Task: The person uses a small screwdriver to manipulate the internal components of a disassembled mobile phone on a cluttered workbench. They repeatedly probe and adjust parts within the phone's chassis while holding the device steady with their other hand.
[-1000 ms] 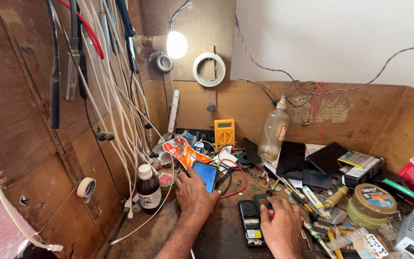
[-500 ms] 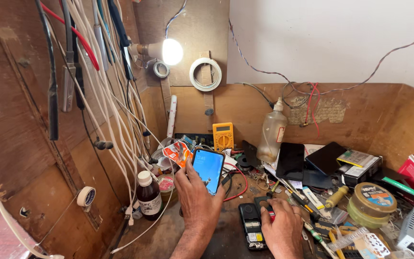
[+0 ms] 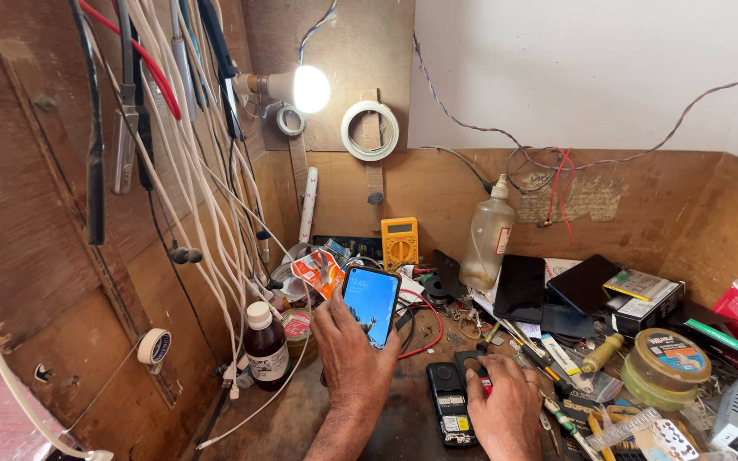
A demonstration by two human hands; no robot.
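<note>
While right hand (image 3: 506, 410) perhaps stays, phone (image 3: 371, 304) raised

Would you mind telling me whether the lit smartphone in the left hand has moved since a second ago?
Yes. The smartphone has been lifted by the left hand off the bench, rising toward the yellow multimeter.

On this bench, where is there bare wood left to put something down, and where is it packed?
Bare wood shows in front of the brown bottle, left of the left hand holding the lit phone. A smaller patch lies between that hand and the opened black handset. Right of the right hand, tools, boxes and the round tin crowd the surface.
</note>
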